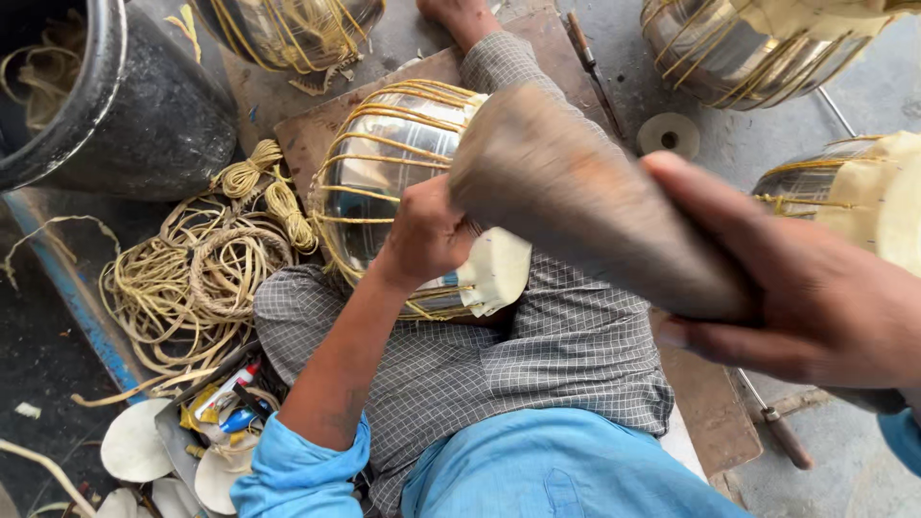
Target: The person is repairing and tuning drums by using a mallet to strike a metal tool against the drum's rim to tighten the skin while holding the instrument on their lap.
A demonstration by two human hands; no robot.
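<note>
A shiny metal drum shell [379, 177] wrapped in yellowish straps lies tilted in my lap, over my checked cloth. My left hand [427, 235] is closed on its rim, next to the pale skin [499, 273] stretched over the opening. My right hand [815, 288] grips a thick, cone-shaped wooden mallet [576, 192], raised close to the camera above the drum. The mallet hides part of the drum's far side. My foot [456, 14] shows at the top.
Loose coils of yellow cord [197, 278] lie on the floor at left beside a big black pot [106, 105]. More strapped metal drums [739, 48] stand at top and right. Pale round skin cutouts [134, 441] and small tools lie at lower left.
</note>
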